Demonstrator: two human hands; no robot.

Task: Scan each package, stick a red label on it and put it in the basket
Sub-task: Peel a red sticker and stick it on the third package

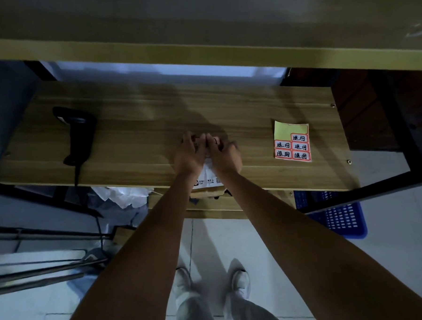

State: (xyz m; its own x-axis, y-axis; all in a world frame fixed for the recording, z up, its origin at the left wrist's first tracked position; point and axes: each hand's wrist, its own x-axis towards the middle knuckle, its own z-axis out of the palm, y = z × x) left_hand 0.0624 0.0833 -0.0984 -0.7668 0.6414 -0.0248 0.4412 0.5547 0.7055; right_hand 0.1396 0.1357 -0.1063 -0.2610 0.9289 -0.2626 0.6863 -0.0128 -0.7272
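A package (pixel 209 178) with a white printed label lies at the front edge of the wooden table (pixel 142 129), mostly hidden under my hands. My left hand (pixel 189 156) and my right hand (pixel 223 154) rest side by side on top of it, fingers pressing down at its far end. A red label with black writing seems to sit under my right fingers; I cannot tell for sure. The label sheet (pixel 292 142), yellow backing with several red labels, lies to the right. A black handheld scanner (pixel 77 132) lies on the table at the left.
A blue plastic basket (pixel 340 218) stands on the floor under the table's right end. Crumpled white bags (pixel 123 195) sit below the table at left. A wooden shelf (pixel 199 55) overhangs the table. Metal bars (pixel 39 269) lie on the floor at left.
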